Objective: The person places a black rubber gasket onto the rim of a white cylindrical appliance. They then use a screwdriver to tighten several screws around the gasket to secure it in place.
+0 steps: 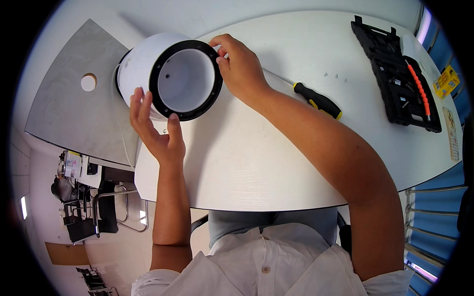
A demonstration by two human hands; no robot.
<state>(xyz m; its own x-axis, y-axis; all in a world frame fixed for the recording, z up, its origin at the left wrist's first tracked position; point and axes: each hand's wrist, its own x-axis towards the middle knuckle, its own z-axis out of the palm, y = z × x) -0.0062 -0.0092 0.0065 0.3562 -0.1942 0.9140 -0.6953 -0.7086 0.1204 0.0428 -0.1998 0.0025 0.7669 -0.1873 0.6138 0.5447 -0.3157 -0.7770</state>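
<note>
A white cylindrical housing [137,66] lies tilted on the table, its open end turned toward me. Around that opening runs a black ring [190,116] with small holes in it. My left hand [165,144] grips the near left of the housing, fingers on the white wall and thumb at the ring's lower edge. At the ring's upper right, my right hand [242,69] has its fingers and thumb curled against the edge; any small part between them cannot be made out. A screwdriver [321,101] with a black and yellow handle rests right of the housing, its shaft partly behind my right hand.
An open black tool case [395,81] stands at the far right, an orange flexible shaft [418,89] in it. Beyond are a yellow box [447,82] and a small strip [451,133]. Several tiny bits dot the white table [256,167]. A grey side table [64,108] adjoins at left.
</note>
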